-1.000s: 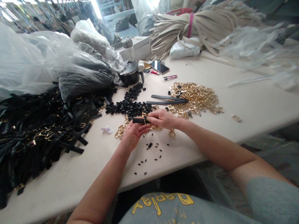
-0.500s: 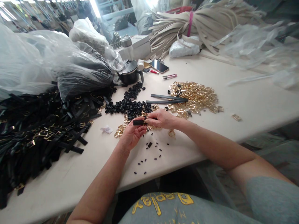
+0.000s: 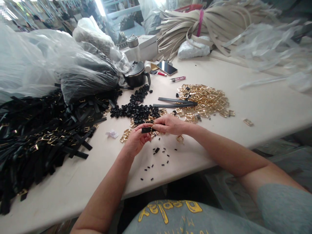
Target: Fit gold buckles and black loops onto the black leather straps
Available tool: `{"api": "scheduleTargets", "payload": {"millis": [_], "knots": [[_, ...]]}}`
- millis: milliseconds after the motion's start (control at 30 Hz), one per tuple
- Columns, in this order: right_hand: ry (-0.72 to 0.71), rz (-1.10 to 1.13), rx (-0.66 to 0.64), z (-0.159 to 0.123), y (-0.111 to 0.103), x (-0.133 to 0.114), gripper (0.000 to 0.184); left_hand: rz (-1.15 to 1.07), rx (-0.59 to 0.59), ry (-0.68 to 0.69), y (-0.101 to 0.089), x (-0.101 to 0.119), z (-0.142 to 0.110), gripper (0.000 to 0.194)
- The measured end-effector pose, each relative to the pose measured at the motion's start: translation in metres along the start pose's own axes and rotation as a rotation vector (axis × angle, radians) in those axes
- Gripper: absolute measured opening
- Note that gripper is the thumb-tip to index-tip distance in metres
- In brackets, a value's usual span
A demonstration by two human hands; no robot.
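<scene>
Above the pale table (image 3: 102, 175), both hands (image 3: 137, 139) (image 3: 169, 124) meet, grip clamped on a black strap (image 3: 146, 130).

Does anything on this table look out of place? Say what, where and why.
A gold buckle lies alone, right of the buckle pile, as if strayed. A crumpled scrap, like litter, sits by the black straps. Black bits lie strewn near the front edge.

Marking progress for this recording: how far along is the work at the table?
Looks done: the black straps heaped at the left, many with gold buckles on. In hand: a short black strap piece with gold metal around it, between the left hand and right hand. Apparently left: the loose gold buckles and small black loops; I can't count either.
</scene>
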State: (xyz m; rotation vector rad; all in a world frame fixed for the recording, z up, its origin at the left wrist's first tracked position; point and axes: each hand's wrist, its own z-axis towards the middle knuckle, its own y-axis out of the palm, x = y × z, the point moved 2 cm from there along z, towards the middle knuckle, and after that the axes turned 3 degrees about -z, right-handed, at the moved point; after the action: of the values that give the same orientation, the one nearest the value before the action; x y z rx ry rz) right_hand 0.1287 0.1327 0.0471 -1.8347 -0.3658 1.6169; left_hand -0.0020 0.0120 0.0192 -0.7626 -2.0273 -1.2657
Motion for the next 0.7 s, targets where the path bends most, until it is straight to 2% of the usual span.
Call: {"api": "scheduleTargets", "payload": {"millis": [200,333,400,467,567,700], "knots": [[-0.022,0.057,0.026,0.0,0.002,0.0,0.041,-0.082,0.013,-0.031,0.004,-0.001,0.0,0.03],[-0.069,-0.011,0.262,0.0,0.005,0.0,0.026,-0.158,0.096,-0.008,0.006,-0.001,0.003,0.03],[-0.06,-0.047,0.35,-0.001,0.009,-0.001,0.03,-0.202,0.103,0.009,0.006,-0.002,0.005,0.031],[-0.039,-0.092,0.384,-0.002,0.012,-0.002,0.039,-0.227,0.081,0.018,0.006,-0.004,0.006,0.03],[-0.058,-0.135,0.433,-0.002,0.016,-0.003,0.026,-0.239,0.068,0.02,0.006,-0.005,0.006,0.027],[-0.117,-0.129,0.519,-0.001,0.021,-0.003,0.018,-0.247,0.112,0.006,0.006,-0.006,0.006,0.023]]}}
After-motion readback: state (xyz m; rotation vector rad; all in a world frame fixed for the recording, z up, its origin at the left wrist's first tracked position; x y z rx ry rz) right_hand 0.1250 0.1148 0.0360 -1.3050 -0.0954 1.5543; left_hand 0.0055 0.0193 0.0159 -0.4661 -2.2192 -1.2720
